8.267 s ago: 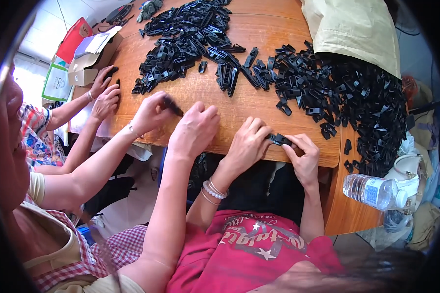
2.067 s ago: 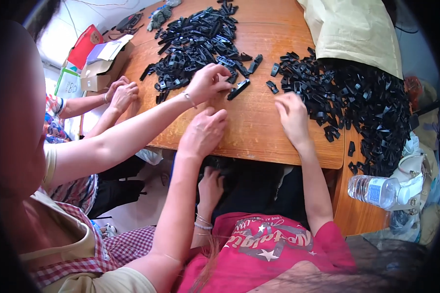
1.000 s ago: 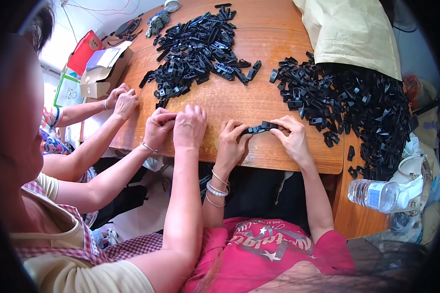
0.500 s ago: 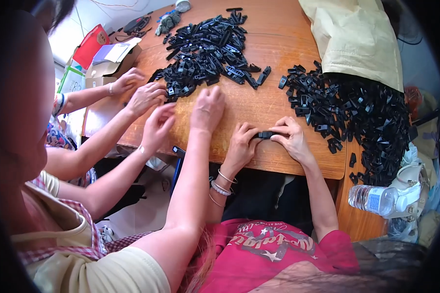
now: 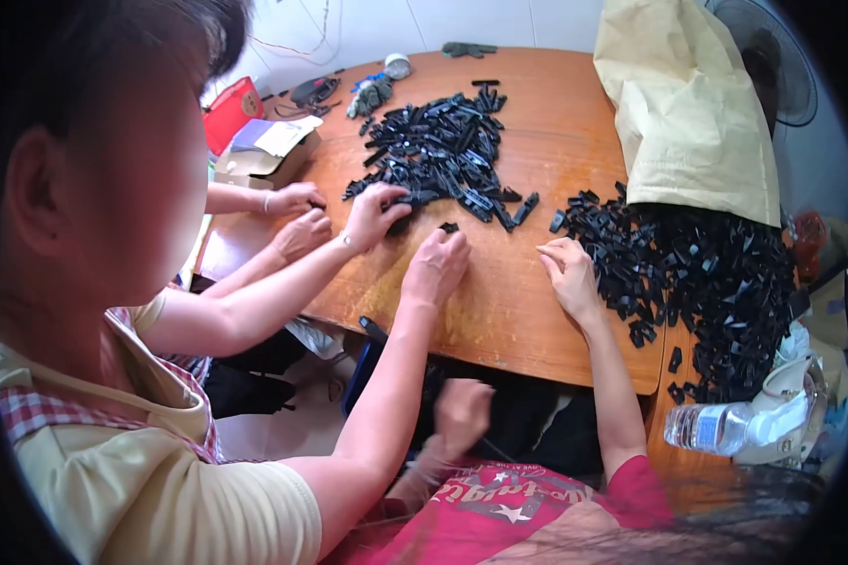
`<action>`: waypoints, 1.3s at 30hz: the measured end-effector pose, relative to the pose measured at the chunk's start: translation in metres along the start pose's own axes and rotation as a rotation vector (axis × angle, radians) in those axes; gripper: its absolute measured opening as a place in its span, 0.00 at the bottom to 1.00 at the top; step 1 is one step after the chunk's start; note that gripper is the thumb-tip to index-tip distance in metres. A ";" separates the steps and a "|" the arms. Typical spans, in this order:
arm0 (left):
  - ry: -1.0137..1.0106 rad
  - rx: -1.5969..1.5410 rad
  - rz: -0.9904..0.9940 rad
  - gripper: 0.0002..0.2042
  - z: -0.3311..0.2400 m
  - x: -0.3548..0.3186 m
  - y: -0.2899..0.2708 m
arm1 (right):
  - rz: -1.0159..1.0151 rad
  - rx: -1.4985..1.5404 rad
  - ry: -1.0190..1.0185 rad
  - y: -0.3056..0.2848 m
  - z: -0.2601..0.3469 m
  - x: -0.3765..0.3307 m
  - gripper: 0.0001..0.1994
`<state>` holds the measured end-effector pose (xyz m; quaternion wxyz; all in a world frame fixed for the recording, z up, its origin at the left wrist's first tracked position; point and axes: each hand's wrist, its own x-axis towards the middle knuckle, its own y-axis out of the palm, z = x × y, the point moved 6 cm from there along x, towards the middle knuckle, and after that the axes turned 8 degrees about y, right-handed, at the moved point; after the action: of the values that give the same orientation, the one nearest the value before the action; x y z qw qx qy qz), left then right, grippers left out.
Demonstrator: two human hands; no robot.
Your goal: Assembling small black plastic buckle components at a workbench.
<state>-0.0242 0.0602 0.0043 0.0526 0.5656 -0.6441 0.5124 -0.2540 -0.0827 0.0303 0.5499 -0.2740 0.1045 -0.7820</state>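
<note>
My right hand [image 5: 572, 271] is over the table near its front edge, left of the heap of small black plastic clips [image 5: 598, 240]. Its fingers are loosely bent with the thumb apart, and no part shows in them. Below the table edge, over my lap, my left hand [image 5: 464, 414] is curled and smeared by motion. Whether it holds anything cannot be made out. To my left, a co-worker's hand [image 5: 440, 264] pinches a small black part at the near side of a pile of longer black plastic pieces [image 5: 443, 141]. That person's other hand [image 5: 375, 215] touches the pile.
A beige sack [image 5: 688, 122] lies open over the black heap at right. A water bottle [image 5: 711, 428] lies on the right-hand surface beside a white bag [image 5: 787, 405]. Further left, another person's hands [image 5: 301, 231] work near a cardboard box [image 5: 273, 169]. A fan [image 5: 773, 66] stands behind.
My hands have parted: the left dropped off the table toward my lap, the right stayed above the tabletop. The black piece between them is no longer visible. The co-worker's hands moved, and the view shifted.
</note>
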 end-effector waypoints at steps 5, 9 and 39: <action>0.161 -0.211 -0.325 0.12 -0.045 0.161 0.072 | -0.185 -0.498 -0.134 0.017 -0.018 0.023 0.18; -0.068 -0.216 -0.396 0.17 0.031 0.312 0.147 | -0.154 -0.426 -0.222 0.048 -0.029 -0.004 0.27; -0.043 0.353 0.651 0.35 0.326 0.457 0.254 | 0.185 -0.318 0.104 0.034 -0.008 0.005 0.33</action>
<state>-0.2180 -0.5242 -0.0052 -0.2250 0.3422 -0.6927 0.5937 -0.2324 -0.1015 0.0094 0.5632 -0.3057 0.2798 -0.7149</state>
